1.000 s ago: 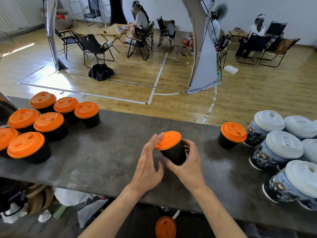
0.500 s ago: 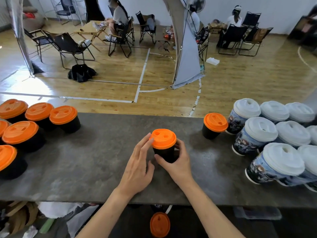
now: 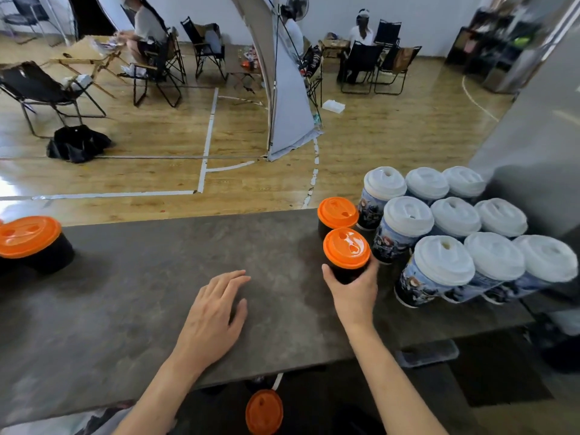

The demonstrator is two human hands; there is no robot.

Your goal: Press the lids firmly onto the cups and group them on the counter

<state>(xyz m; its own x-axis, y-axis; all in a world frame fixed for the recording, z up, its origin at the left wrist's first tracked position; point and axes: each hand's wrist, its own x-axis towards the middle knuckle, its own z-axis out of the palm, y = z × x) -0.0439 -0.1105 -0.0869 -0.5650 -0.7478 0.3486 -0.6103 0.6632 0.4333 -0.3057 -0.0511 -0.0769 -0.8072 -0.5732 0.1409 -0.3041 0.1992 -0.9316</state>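
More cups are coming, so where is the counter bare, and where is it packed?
Bare: the wide middle of the counter, between the orange-lidded cup at far left and the right hand holding a black cup. Crowded: the right end, where white-lidded cups stand in tight rows.

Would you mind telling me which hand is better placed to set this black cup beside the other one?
Right hand: it grips the cup beside the other orange-lidded cup; left hand is empty.
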